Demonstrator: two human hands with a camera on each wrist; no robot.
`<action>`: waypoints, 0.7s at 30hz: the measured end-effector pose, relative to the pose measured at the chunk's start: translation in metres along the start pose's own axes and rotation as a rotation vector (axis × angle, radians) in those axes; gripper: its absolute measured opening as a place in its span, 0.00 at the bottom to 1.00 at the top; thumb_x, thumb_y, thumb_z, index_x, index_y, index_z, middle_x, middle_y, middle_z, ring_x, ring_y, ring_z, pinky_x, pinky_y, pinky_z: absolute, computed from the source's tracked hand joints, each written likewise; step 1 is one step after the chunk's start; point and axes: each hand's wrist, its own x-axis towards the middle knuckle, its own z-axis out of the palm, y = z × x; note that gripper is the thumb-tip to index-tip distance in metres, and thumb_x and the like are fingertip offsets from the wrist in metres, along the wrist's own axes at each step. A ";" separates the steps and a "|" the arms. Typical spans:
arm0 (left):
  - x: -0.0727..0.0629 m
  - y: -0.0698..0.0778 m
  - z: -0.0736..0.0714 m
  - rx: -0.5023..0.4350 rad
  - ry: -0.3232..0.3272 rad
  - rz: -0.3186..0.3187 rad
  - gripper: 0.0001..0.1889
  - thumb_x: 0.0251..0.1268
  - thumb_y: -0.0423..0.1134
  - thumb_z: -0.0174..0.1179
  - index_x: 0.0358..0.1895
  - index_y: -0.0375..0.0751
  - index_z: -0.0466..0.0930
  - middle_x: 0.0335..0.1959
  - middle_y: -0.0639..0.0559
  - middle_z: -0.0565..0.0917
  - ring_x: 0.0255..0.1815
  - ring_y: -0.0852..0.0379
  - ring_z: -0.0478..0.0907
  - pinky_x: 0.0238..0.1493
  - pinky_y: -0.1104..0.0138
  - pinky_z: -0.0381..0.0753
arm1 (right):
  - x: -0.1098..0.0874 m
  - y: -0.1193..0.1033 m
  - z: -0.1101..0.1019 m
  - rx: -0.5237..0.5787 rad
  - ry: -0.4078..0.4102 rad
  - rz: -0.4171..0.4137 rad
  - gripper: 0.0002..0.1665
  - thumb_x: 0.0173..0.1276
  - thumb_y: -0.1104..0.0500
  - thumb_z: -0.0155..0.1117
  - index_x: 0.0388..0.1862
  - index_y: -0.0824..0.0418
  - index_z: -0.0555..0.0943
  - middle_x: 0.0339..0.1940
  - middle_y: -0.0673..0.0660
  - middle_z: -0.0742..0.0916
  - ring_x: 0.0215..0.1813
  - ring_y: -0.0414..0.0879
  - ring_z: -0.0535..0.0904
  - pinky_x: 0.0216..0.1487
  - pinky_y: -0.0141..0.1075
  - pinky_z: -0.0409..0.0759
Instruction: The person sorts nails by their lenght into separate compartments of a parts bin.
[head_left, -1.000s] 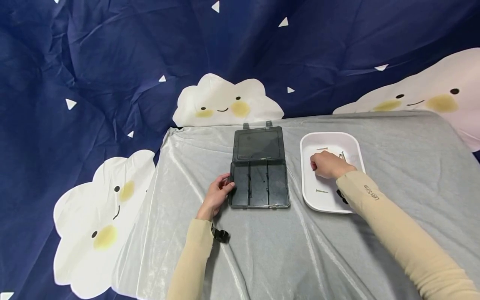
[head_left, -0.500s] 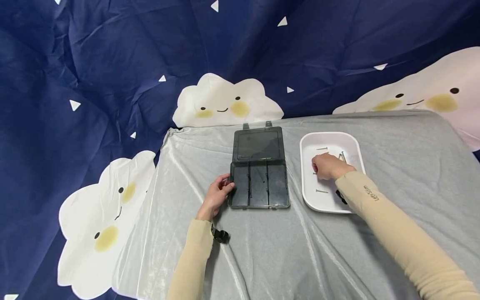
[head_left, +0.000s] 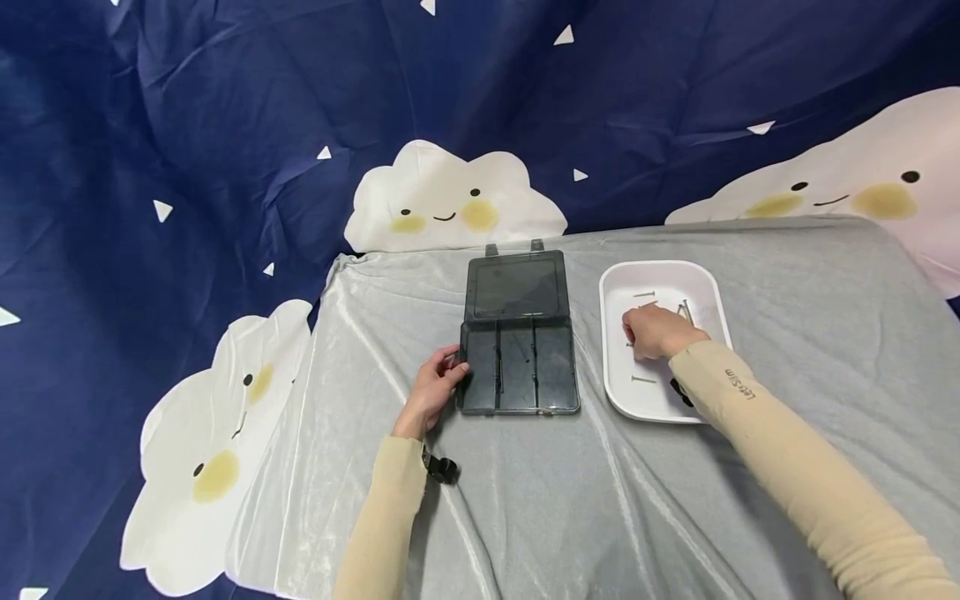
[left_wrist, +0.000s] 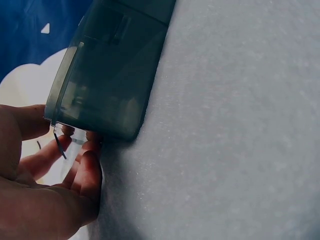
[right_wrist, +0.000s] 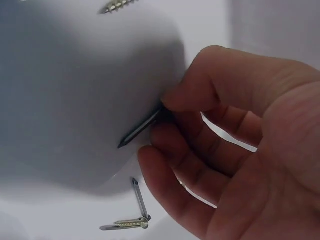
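Up in the head view, two hands are seen well apart over a grey cloth (head_left: pixel 540 500). The dark, opened box (head_left: pixel 555 367) is gripped at its 9 o'clock edge by the left hand (head_left: pixel 431 389), so the box is found at about that hand's 2 o'clock, its lid (head_left: pixel 517 286) laid back at 12. Over at the box's 3 o'clock, the white tray (head_left: pixel 603 358) is set, and into it the right hand (head_left: pixel 660 332) is dipped, fingers bunched downward; what is held there is mostly hidden. A thin fastener (head_left: pixel 642 380) is spotted near that hand's 7 o'clock, another (head_left: pixel 644 293) around 11.

Across to the left wrist: the box's end is clamped by thumb and curled fingers, and its body is seen stretching off toward 1 o'clock.

And at the right wrist, there it is! A dark nail (right_wrist: pixel 134 134) is pinched between thumb and fingers, its point aimed between 7 and 8 o'clock. A brass-coloured screw (right_wrist: pixel 118 6) is glimpsed at the hand's 11 o'clock, cut by the upper border, and a small cluster of fasteners (right_wrist: pixel 131 223) is gathered at 7, apart from the fingertips.
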 end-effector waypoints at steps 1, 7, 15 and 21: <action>0.000 0.000 0.000 0.002 -0.003 -0.002 0.26 0.68 0.39 0.60 0.68 0.48 0.69 0.46 0.50 0.73 0.41 0.60 0.72 0.37 0.67 0.71 | 0.000 0.000 0.000 -0.002 0.002 0.001 0.12 0.43 0.73 0.62 0.22 0.58 0.73 0.24 0.56 0.77 0.28 0.49 0.72 0.27 0.37 0.66; -0.002 0.005 -0.001 0.012 -0.025 -0.017 0.27 0.69 0.39 0.59 0.70 0.46 0.67 0.48 0.49 0.72 0.41 0.60 0.71 0.38 0.66 0.71 | 0.000 0.001 0.000 -0.005 0.006 0.002 0.13 0.41 0.72 0.64 0.22 0.58 0.73 0.25 0.56 0.77 0.28 0.50 0.72 0.27 0.38 0.66; -0.010 0.020 -0.001 0.026 -0.031 -0.029 0.26 0.69 0.34 0.58 0.69 0.40 0.67 0.47 0.46 0.73 0.40 0.60 0.71 0.39 0.66 0.72 | -0.001 0.003 -0.001 0.007 -0.015 0.014 0.13 0.43 0.71 0.66 0.24 0.58 0.73 0.25 0.55 0.76 0.28 0.49 0.71 0.27 0.38 0.65; -0.003 0.008 -0.001 0.000 -0.016 -0.024 0.27 0.67 0.38 0.60 0.69 0.45 0.68 0.47 0.48 0.73 0.41 0.60 0.71 0.38 0.68 0.72 | -0.001 0.004 0.000 0.007 0.002 0.001 0.13 0.42 0.71 0.65 0.24 0.58 0.73 0.24 0.55 0.76 0.28 0.49 0.71 0.27 0.38 0.65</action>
